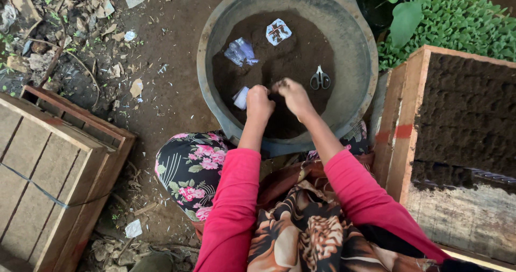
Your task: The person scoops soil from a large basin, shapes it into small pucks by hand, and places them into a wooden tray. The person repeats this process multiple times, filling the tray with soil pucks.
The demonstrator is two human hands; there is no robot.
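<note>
Scissors and perhaps 3 packets dot the basin's soil.

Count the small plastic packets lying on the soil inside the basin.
3. A crumpled clear packet lies upper left, a white patterned packet at the top, and a white packet beside the left hand. Others may be buried or hidden under the hands.

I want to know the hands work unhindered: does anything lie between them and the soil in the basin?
Nothing visible does. The left hand and right hand are already down at the dark soil in the grey basin. The scissors lie apart, off to the right.
</note>
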